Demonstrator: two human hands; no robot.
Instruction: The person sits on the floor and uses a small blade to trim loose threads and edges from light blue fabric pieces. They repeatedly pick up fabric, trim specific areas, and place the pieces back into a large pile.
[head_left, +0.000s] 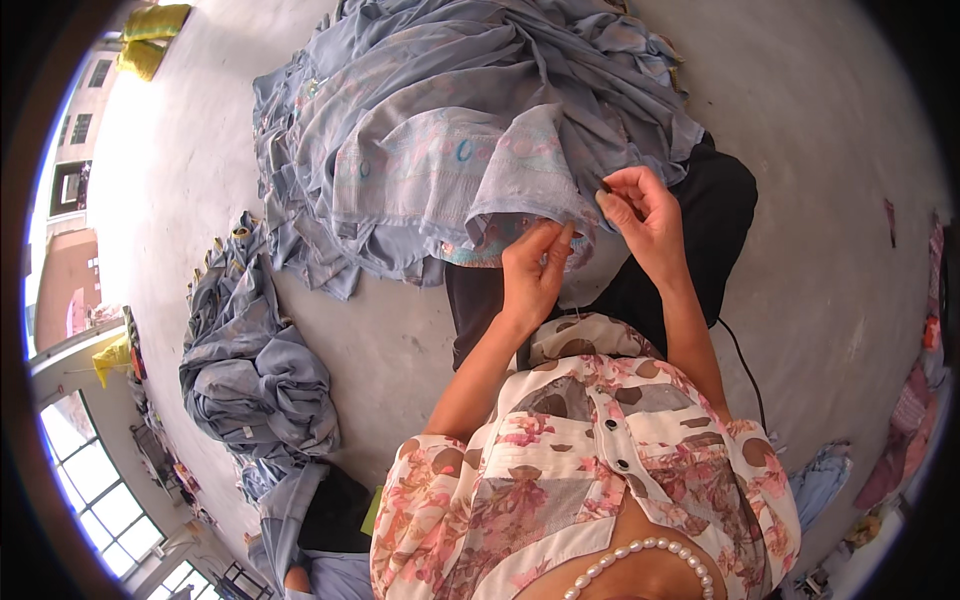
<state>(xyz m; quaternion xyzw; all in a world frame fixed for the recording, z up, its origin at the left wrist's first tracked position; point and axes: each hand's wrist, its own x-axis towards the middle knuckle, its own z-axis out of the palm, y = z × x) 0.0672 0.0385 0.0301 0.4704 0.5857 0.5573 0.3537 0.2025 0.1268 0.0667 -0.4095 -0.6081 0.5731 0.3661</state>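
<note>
A large heap of grey-blue fabric [430,90] spreads in front of me, its near part reaching my lap. My left hand [535,268] pinches the folded near edge of a cloth panel [525,165] with embroidered or printed trim; the patterned underside shows below the fold. Just to the right, my right hand [645,215] has its thumb and forefinger pressed together near the cloth's edge. A small dark thing shows at those fingertips, too small to name. My knees in dark trousers [725,190] are partly under the cloth.
A second pile of grey-blue fabric [260,390] lies on the floor at left, near another person's sleeve [330,570]. A black cord [745,370] runs along my right side. Yellow bundles [145,50] lie far left; more cloth [905,420] lines the right wall.
</note>
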